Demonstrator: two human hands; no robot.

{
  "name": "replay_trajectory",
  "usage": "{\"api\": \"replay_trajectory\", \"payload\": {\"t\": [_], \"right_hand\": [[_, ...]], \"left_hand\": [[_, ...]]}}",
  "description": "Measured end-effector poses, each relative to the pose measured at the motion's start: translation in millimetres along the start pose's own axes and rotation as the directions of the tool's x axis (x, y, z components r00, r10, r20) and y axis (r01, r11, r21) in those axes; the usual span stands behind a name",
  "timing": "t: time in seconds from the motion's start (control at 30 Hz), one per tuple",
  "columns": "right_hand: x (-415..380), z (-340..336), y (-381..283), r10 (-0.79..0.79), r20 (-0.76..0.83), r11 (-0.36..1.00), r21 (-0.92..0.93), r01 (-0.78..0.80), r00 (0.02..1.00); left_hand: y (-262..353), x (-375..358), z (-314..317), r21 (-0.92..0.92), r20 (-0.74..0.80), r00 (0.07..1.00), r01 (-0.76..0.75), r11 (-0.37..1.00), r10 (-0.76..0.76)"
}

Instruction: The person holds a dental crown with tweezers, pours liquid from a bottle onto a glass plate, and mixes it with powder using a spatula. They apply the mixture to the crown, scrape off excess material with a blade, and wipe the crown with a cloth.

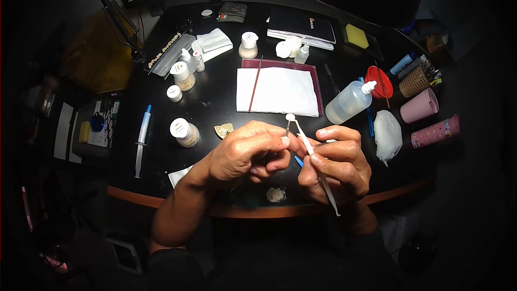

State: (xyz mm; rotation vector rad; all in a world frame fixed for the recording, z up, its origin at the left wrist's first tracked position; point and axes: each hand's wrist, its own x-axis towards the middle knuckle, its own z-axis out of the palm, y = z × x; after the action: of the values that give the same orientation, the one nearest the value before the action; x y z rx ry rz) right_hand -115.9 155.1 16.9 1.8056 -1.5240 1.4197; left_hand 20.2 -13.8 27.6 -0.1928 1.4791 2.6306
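Observation:
In the head view, my right hand [340, 166] grips a slender white plastic tool [325, 187] with bent ends, slanting down to the right. Its upper tip meets a small rounded white piece [290, 117]. My left hand [253, 150] is closed, thumb and index finger pinching the thin dark stem [288, 127] under that piece. Both hands are close together above the table's near edge. Beneath them on the black table lies a crumpled whitish lump [276, 194]. A beige honeycomb tray [223, 130] sits just beyond my left wrist.
A white tissue pad [277, 90] carries a thin brush [256, 84]. Powder jars [186, 132] and a syringe [142, 141] are on the left. To the right stand a squeeze bottle [344, 103], a red bowl [379, 82], a white bundle [388, 136] and a pink cup [419, 105].

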Motion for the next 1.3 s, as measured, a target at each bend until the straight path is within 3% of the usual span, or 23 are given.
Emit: {"api": "replay_trajectory", "payload": {"t": [0.83, 1.03, 1.3], "right_hand": [[-3.2, -0.2, 0.4, -0.001, -0.027, 1.0, 0.013, 0.001, 1.0], [-4.3, -4.9, -1.1, 0.033, -0.01, 0.998, 0.045, -0.032, 0.999], [-3.8, -11.6, 2.3, 0.007, -0.037, 1.0, 0.01, -0.007, 0.999]], "left_hand": [[-1.0, 2.7, -6.0, -0.019, 0.106, 0.994, -0.023, 1.0, 0.025], [-10.7, 6.6, -13.2, -0.224, 0.228, 0.973, 0.009, 0.975, 0.044], [-14.7, 9.3, -15.7, -0.247, 0.201, 0.978, 0.005, 0.969, 0.046]]}}
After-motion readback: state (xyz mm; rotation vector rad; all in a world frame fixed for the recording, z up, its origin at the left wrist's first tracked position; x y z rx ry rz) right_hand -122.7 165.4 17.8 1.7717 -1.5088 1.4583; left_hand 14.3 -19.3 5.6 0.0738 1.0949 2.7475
